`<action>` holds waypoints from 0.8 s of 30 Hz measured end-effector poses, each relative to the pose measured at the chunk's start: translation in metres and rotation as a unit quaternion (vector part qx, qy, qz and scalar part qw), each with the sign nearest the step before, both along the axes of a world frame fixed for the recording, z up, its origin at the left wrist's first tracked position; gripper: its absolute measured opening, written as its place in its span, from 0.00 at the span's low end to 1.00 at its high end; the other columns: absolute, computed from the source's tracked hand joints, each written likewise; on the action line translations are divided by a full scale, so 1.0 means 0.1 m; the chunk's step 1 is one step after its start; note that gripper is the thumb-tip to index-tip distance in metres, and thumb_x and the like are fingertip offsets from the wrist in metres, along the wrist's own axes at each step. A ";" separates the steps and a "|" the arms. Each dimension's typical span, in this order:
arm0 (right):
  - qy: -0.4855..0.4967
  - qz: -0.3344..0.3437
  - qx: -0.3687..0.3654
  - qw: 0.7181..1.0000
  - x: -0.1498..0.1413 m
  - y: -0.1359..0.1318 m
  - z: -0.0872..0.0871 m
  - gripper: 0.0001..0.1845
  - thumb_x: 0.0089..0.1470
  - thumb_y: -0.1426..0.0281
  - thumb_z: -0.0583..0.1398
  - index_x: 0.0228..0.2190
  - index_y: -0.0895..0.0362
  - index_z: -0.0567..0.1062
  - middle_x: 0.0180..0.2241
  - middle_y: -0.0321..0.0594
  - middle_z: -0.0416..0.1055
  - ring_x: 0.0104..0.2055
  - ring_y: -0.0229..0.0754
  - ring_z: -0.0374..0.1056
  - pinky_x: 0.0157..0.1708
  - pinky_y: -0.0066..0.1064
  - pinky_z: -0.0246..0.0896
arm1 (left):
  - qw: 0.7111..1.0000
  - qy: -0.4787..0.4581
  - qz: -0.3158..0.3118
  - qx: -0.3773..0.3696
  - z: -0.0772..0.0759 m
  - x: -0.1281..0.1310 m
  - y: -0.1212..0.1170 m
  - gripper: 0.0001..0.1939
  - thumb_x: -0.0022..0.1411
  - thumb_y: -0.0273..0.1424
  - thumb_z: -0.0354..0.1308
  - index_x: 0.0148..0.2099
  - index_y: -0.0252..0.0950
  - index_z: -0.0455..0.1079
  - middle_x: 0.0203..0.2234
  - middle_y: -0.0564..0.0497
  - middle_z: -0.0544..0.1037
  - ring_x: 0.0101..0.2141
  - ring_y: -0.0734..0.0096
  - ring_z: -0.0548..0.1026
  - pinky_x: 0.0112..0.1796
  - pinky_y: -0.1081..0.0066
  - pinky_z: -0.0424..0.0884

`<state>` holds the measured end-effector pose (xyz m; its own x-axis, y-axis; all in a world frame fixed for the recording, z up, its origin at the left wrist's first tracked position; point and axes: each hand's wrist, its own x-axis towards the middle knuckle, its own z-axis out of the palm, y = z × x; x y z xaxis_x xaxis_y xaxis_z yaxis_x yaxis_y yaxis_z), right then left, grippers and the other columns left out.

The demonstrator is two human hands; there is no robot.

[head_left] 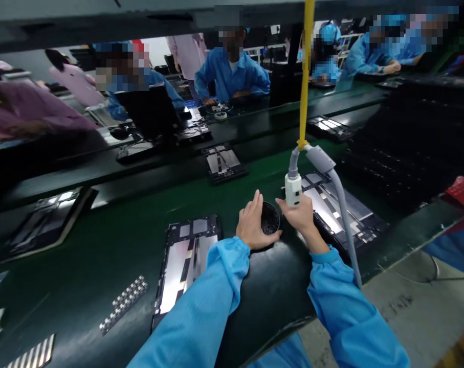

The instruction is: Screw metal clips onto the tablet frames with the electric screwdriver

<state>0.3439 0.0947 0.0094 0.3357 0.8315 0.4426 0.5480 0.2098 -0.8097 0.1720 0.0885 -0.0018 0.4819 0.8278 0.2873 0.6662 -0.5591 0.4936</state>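
Note:
My left hand point(251, 225) curls around the side of a small round dish point(278, 221), thumb along its near rim. Tiny dark pieces that look like screws lie in the dish. My right hand point(301, 215) is wrapped around a white electric screwdriver point(292, 189), held upright just right of the dish; its tip is hidden. A yellow strap point(305, 76) runs up from it and a thick grey cable point(343, 204) loops down past my wrist. An opened tablet-like device point(178, 255) lies left of my left hand, partly under my sleeve. Another opened device point(345, 204) sits behind the cable.
On the green bench point(120, 230) lie a strip of small metal parts point(124, 304) and a striped strip point(34, 352). More opened devices rest at the left point(43, 220) and further back point(224, 162). Dark stacked trays point(412, 133) rise at right. Several people work across the bench.

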 end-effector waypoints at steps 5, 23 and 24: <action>-0.002 -0.009 -0.017 1.000 -0.01 0.00 -0.01 0.17 0.45 0.59 0.63 0.34 0.59 0.75 0.17 0.35 0.68 0.20 0.43 0.67 0.30 0.37 0.66 | 1.000 -0.015 -0.015 -0.005 -0.01 -0.02 0.05 0.61 0.42 0.46 0.66 0.69 0.33 0.37 0.68 0.34 0.45 0.63 0.44 0.55 0.57 0.48 0.59; -0.018 -0.033 0.008 0.999 -0.07 0.04 -0.03 0.18 0.45 0.58 0.63 0.34 0.59 0.76 0.17 0.37 0.70 0.23 0.47 0.71 0.33 0.40 0.69 | 0.991 -0.031 0.107 0.077 -0.07 0.01 0.19 0.60 0.45 0.46 0.63 0.69 0.32 0.30 0.68 0.35 0.44 0.63 0.43 0.52 0.57 0.48 0.55; -0.021 -0.034 0.007 0.999 -0.07 0.04 -0.04 0.18 0.45 0.58 0.63 0.34 0.59 0.76 0.17 0.37 0.70 0.23 0.47 0.71 0.32 0.40 0.69 | 0.990 -0.030 0.109 0.080 -0.08 0.00 0.20 0.60 0.45 0.46 0.63 0.69 0.32 0.31 0.68 0.35 0.45 0.63 0.43 0.52 0.57 0.48 0.55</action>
